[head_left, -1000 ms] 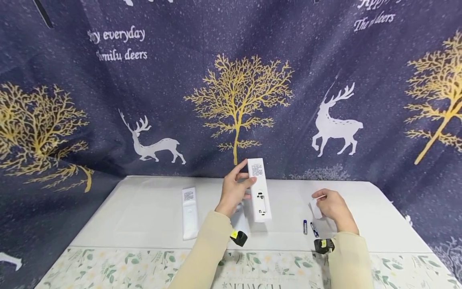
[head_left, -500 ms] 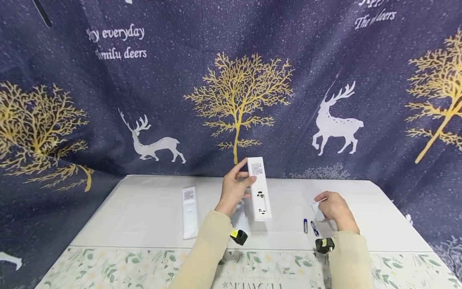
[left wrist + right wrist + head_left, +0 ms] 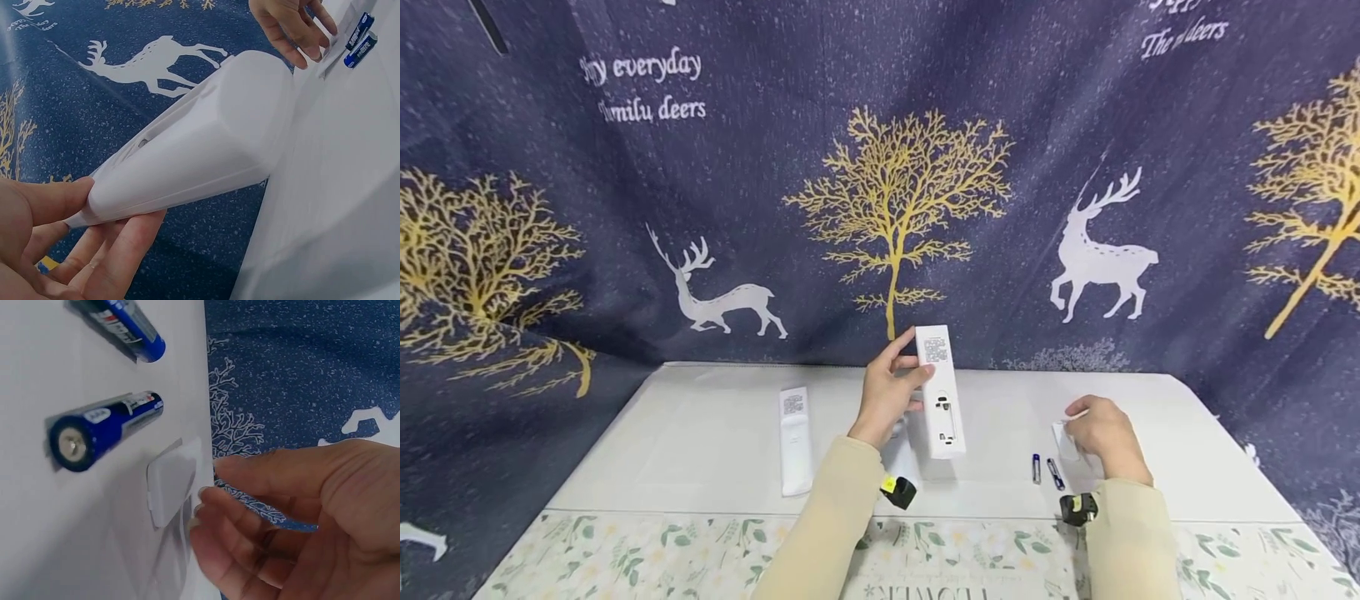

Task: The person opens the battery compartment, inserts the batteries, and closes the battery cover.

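My left hand grips a white remote control by its upper part, thumb on the back and fingers behind. Its battery compartment faces the head camera, uncovered, with metal contacts showing. At the right, my right hand has loosely bent fingers holding nothing. Just beside its fingertips a small white battery cover lies on the table. Near it lie two blue batteries, one battery left of the other battery.
A second white remote control lies face down at the left. Another white object is partly hidden under my left wrist. The white table ends at a dark printed curtain; a floral cloth covers the front.
My right hand has set the battery cover down on the table, let it go and drawn slightly right. The left hand and remote control hold nearly still.
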`<state>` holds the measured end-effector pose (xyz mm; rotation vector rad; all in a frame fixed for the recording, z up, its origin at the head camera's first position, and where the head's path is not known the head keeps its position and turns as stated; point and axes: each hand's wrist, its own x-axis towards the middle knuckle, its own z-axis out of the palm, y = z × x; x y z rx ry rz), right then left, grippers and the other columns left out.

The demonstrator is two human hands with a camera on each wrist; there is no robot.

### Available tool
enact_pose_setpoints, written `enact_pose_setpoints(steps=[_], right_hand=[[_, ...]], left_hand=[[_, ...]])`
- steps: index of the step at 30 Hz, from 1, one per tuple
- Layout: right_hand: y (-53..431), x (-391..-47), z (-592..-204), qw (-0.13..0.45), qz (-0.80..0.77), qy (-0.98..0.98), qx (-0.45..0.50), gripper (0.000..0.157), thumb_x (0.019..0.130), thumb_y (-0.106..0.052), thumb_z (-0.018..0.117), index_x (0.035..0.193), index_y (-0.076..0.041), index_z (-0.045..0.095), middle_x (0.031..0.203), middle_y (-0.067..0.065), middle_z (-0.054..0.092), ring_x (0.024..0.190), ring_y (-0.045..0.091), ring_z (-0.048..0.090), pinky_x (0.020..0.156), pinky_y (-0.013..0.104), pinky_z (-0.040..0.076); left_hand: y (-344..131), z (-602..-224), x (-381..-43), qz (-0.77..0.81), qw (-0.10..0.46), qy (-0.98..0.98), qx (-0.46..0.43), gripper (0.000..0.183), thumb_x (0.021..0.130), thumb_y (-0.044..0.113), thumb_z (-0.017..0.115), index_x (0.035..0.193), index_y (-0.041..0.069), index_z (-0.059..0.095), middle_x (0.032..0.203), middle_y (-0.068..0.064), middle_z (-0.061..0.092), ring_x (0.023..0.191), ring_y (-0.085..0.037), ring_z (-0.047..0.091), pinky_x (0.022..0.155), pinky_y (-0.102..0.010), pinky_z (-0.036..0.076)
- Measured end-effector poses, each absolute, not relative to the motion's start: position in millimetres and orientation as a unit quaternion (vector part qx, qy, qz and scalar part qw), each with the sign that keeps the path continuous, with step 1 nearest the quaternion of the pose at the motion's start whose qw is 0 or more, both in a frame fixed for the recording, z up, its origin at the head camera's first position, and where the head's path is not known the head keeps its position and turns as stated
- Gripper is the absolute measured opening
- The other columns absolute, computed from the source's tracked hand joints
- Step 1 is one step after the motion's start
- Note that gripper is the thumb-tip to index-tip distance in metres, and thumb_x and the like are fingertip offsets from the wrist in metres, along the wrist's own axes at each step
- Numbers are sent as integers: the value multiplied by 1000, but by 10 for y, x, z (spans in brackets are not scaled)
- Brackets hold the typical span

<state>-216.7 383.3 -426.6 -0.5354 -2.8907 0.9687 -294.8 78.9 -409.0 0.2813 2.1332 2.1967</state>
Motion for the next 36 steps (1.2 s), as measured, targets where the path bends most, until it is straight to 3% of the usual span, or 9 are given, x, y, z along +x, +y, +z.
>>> enact_pose_setpoints(steps=[8,15,26,36], right_hand=[[3763,-2179,-4230,30,343,-922,-176,34,94,-3,66,123,15,61,99,27,71,71,23,67,62,35,57],[3706,-2167,-4215,13,348,-921,-172,35,95,-4,67,124,14,61,102,27,72,70,23,68,63,38,58],[3753,-2119,-4171,9,346,-928,-142,36,97,-5,67,126,15,59,104,28,69,82,28,69,68,39,63],[3762,-2062,-4069,53,357,-930,-72,35,100,-8,70,125,14,61,104,25,71,83,32,72,67,38,63]], left_hand=[[781,-4098,-2931,712,36,696,87,69,97,13,80,156,37,55,120,-5,69,92,-24,75,68,-38,66],[761,-4150,-2926,710,38,698,88,69,97,13,80,156,36,54,119,-5,70,93,-23,75,69,-38,65],[781,-4057,-2932,717,38,691,91,70,96,11,80,157,36,54,116,-4,70,88,-21,75,67,-38,65],[785,-4062,-2948,717,32,690,92,71,96,10,80,158,32,53,115,-4,71,87,-20,74,66,-36,65]])
